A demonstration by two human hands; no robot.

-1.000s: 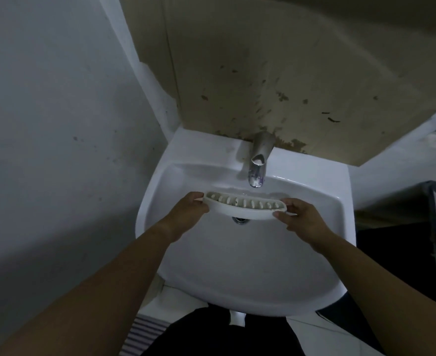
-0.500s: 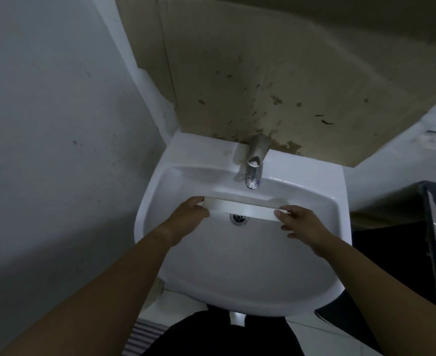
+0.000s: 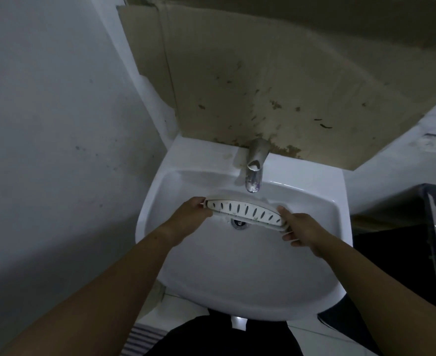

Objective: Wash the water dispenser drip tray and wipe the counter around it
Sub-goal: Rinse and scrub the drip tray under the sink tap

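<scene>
I hold a white, curved drip tray (image 3: 245, 211) with a row of dark slots over the white sink basin (image 3: 237, 273). My left hand (image 3: 190, 214) grips its left end and my right hand (image 3: 298, 231) grips its right end. The slotted face is turned toward me. The tray hangs just below the metal tap (image 3: 255, 169) and above the drain (image 3: 238, 223). No water runs from the tap.
A stained cardboard sheet (image 3: 263, 86) leans behind the sink. A grey wall (image 3: 44, 124) stands on the left. A dark cabinet or counter (image 3: 417, 240) sits to the right of the basin. White floor tiles show below the sink.
The tray has been turned in my hands: first slots up, then edge-on half a second ago, now slotted face toward me. Both hands kept their grip on its ends.
</scene>
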